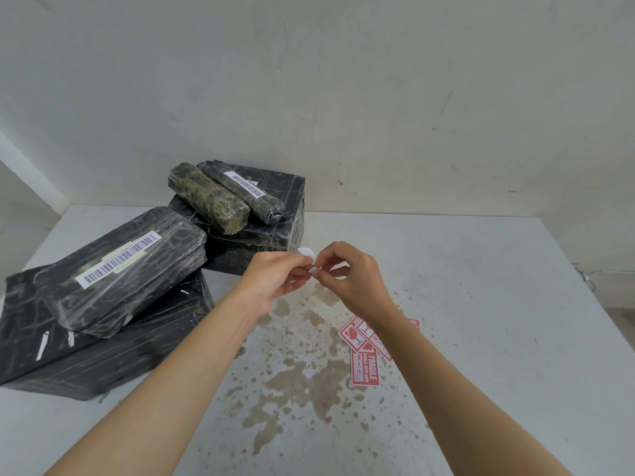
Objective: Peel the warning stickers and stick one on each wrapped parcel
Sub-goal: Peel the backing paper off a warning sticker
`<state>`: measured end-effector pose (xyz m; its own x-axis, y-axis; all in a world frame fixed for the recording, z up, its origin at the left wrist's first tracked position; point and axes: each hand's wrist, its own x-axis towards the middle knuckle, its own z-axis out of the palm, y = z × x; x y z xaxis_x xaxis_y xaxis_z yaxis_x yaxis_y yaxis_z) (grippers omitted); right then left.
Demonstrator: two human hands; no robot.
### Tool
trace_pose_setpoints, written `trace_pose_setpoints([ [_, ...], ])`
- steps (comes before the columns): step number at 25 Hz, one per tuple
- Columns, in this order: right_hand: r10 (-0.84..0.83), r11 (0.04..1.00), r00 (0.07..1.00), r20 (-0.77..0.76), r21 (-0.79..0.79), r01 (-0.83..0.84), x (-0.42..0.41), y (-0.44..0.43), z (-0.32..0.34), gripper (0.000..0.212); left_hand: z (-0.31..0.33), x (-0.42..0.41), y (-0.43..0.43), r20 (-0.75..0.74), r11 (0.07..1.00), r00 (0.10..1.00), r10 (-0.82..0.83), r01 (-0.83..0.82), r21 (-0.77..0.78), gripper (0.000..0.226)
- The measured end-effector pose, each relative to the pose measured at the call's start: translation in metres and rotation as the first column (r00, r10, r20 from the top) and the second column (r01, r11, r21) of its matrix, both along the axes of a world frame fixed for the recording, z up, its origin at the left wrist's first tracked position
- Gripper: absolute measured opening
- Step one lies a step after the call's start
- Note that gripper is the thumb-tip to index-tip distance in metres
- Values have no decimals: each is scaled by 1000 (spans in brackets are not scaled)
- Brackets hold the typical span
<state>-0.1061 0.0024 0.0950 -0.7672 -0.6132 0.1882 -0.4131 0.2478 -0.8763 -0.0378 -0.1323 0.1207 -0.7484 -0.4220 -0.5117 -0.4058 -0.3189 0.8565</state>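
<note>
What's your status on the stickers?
Left hand, right hand both pinch one sticker. Spare stickers on table. Parcels show no red sticker. Nothing blocking.

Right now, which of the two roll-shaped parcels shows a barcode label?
The black roll, on the right; the olive roll beside it shows none.

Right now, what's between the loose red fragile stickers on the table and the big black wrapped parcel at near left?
Head view: only the person's left forearm, crossing above the brown-stained grey tabletop.
</note>
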Motion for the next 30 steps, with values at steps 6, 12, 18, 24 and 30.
trace_pose_setpoints([
  [6, -29, 999, 999, -20, -34, 28, 1, 0, 0, 6, 2, -2, 1, -10, 1000, 1000, 6, -7, -11, 7],
  [12, -27, 999, 991, -130, -48, 20, 1, -1, 0, 5, 2, -1, 1, -36, 1000, 999, 5, -4, 24, 8],
  [18, -30, 999, 989, -148, -37, 25, -2, 2, -3, 6, -3, 0, 4, -71, 999, 997, -29, 27, -30, 12],
  [24, -30, 999, 979, -199, -17, 27, 0, 5, -6, 5, -6, 4, 1, -96, 995, 993, -75, 68, -79, 20],
  [30, -105, 988, 954, 280, -76, 132, 0, 3, 7, 26, -10, 4, 2, -174, 993, 984, -31, 10, -119, 7],
])
